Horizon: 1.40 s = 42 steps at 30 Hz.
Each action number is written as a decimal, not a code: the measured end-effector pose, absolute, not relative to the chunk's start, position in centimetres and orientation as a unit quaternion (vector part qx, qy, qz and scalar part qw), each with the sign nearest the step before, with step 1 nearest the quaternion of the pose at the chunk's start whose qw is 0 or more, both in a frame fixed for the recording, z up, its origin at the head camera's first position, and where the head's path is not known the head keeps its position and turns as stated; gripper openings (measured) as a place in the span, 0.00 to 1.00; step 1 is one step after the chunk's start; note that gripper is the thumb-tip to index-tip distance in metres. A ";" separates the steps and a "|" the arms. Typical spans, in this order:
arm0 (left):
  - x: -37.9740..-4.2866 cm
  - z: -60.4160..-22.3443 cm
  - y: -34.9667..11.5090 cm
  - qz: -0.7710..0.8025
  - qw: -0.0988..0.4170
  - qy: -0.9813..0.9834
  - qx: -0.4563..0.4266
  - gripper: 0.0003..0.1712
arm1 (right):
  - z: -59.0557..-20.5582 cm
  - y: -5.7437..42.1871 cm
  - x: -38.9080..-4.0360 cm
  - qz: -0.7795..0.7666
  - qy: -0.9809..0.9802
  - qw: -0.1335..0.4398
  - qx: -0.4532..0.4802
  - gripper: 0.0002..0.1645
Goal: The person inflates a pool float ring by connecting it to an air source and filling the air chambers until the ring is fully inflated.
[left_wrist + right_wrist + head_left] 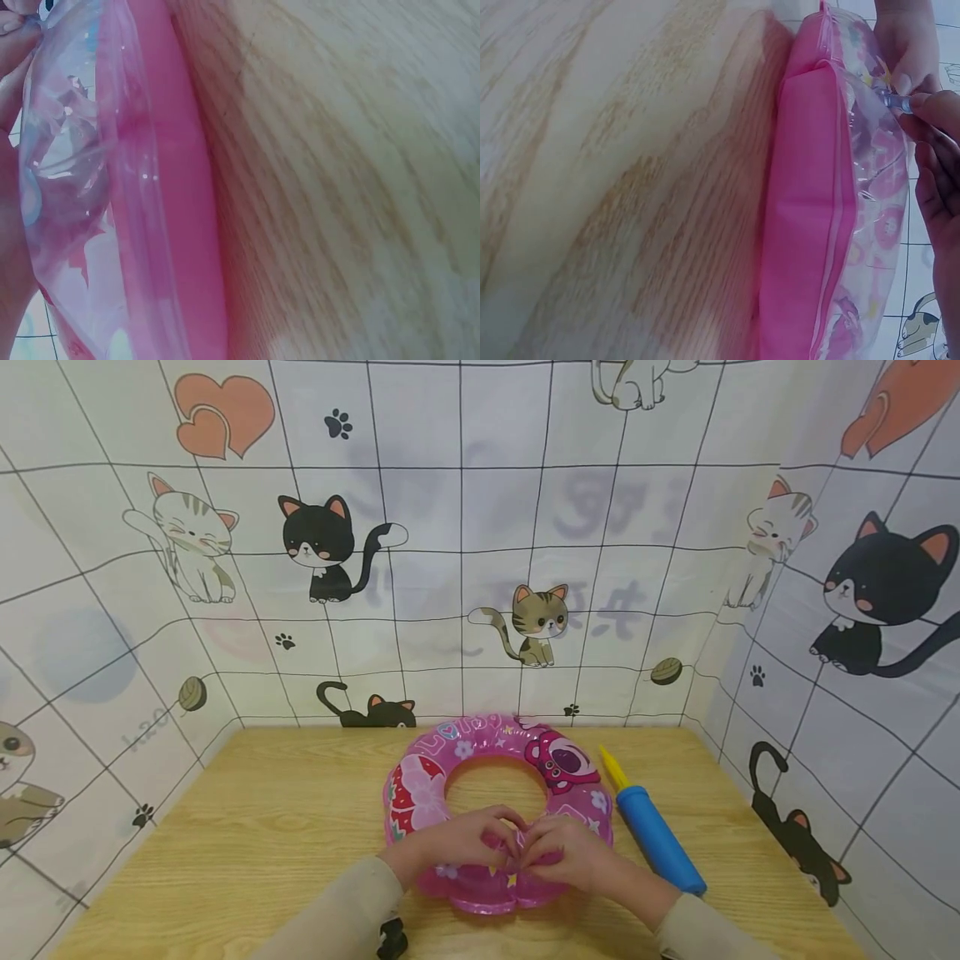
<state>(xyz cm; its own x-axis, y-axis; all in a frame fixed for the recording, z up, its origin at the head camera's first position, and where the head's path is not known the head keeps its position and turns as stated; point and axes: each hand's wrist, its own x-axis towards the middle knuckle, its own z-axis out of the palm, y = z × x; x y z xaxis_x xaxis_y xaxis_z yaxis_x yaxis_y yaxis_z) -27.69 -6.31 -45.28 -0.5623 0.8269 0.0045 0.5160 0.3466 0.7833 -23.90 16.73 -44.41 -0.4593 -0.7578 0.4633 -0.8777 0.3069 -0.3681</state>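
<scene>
A pink inflatable swim ring [491, 739] with strawberry, bear and flower prints lies on the wooden table, plump with air. On its near side, both hands meet at a small clear air valve [897, 102]. My right hand [566, 852] pinches the valve between thumb and fingertips. My left hand [472, 843] has its fingers curled at the base of the valve, pinching the film of the ring there. In the left wrist view the ring's pink side [169, 187] fills much of the left; the valve is hidden.
To the right of the ring lies a blue hand pump [660, 839] with a yellow nozzle [613, 768], angled toward the back. A wooden table [300, 802] runs under everything. White cloth walls [420, 635] with grid lines and cartoon cats close in the back and sides.
</scene>
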 end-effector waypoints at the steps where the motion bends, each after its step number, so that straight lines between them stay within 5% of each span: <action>1: -27.7 -45.3 -6.4 0.379 0.198 0.798 0.424 0.08 | -44.2 16.8 -23.8 0.299 -0.805 0.096 0.504 0.09; 11: -27.9 -45.3 -6.3 0.364 0.136 0.807 0.444 0.13 | -42.9 16.9 -23.8 0.323 -0.808 0.070 0.487 0.09; 22: -27.7 -45.1 -6.0 0.341 0.091 0.831 0.430 0.09 | -43.0 16.8 -24.9 0.409 -0.842 -0.068 0.346 0.05; 36: -27.4 -45.0 -5.6 0.321 0.074 0.845 0.421 0.05 | -43.1 15.7 -25.2 0.447 -0.850 -0.108 0.257 0.04; 42: -27.5 -45.1 -5.6 0.332 0.080 0.844 0.413 0.04 | -43.6 15.6 -24.9 0.433 -0.850 -0.067 0.291 0.04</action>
<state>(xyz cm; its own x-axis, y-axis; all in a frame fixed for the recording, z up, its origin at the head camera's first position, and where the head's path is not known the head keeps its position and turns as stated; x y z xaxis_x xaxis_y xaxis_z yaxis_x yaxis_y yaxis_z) -27.51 -5.61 -45.10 -0.6461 0.7505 0.1388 0.6440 0.4383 0.6270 -24.92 15.59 -43.56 -0.8221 -0.5524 0.1377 -0.4361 0.4555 -0.7761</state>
